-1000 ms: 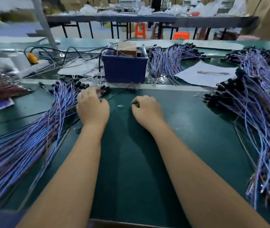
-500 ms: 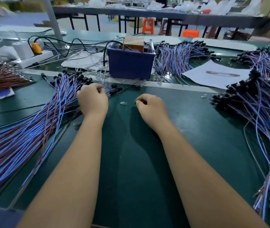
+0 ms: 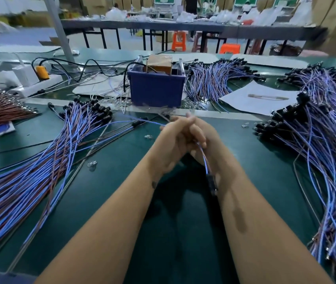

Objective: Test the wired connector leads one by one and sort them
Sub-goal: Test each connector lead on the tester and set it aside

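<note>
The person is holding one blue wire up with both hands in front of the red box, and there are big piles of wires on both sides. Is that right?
Almost. The box is blue, not red; the head view shows it. The rest holds: the left hand and right hand together hold one blue wire in front of it, with a big pile of wires on the left and another on the right.

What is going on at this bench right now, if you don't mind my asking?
A person is working through blue-and-red wired connector leads on a green bench mat. Both hands meet mid-bench: the left hand and right hand hold a single lead, its black connector dangling toward the person. A large pile of leads lies to the left, another pile to the right, and a blue plastic bin stands behind.
</note>
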